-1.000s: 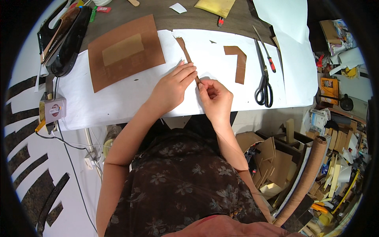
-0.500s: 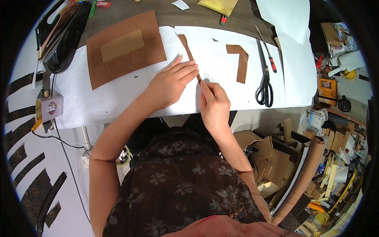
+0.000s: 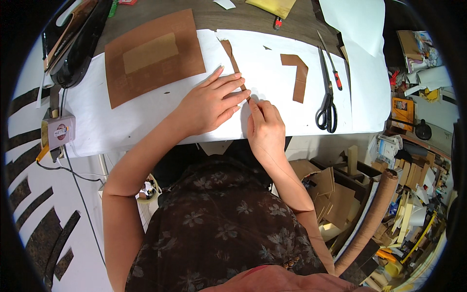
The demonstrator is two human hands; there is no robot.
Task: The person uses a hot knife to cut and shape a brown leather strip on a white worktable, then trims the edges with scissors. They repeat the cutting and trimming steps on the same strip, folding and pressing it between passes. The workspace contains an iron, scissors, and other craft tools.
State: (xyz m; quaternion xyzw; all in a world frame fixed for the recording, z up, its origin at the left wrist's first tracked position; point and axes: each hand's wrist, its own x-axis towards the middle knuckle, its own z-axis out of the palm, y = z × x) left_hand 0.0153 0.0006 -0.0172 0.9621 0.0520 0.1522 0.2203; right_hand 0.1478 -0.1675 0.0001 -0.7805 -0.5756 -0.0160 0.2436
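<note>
A narrow brown strip point(image 3: 232, 59), seemingly folded along its length, lies slanting on white paper point(image 3: 265, 73). My left hand point(image 3: 204, 106) rests flat on the paper with its fingers stretched apart, their tips over the strip's middle. At the near end, my right hand point(image 3: 266, 127) is closed, thumb and forefinger pinching the strip; that end is hidden by the fingers. To the right lies a bent brown piece point(image 3: 299, 82), shaped like a corner. At the left is a large brown sheet point(image 3: 116, 80) bearing a tan rectangle point(image 3: 152, 52).
Black-handled scissors point(image 3: 327, 104) and a thin pointed tool point(image 3: 337, 80) with a red-and-black handle lie on the right. A black device point(image 3: 78, 63) stands at the far left, near a small box point(image 3: 62, 131). Beside the table are cardboard pieces point(image 3: 335, 199) and a brown roll point(image 3: 372, 214).
The fingers of my left hand have spread wider and reached nearer my right hand along the strip. My right hand keeps its pinch. The whole view has shifted slightly.
</note>
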